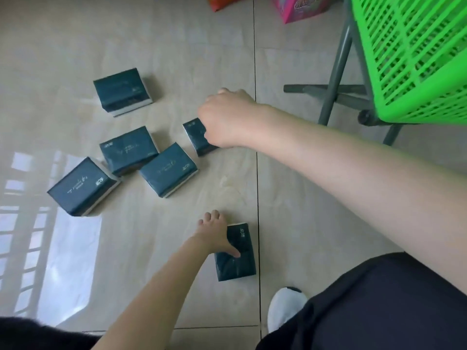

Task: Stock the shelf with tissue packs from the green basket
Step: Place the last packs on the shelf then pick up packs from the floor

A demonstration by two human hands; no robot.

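Note:
Several dark green tissue packs lie scattered on the tiled floor. My left hand grips the nearest pack, thumb across its top and fingers over its far left edge. My right hand reaches further out and grips another pack, covering its right half. Three packs lie together at the left: one, one and one. A further pack lies alone behind them. The green basket stands at the upper right on a grey frame; its inside is hidden.
The basket's grey metal legs and a small wheel stand on the floor right of my right hand. Pink and orange packages lie at the top edge. My white shoe and dark trouser leg fill the lower right.

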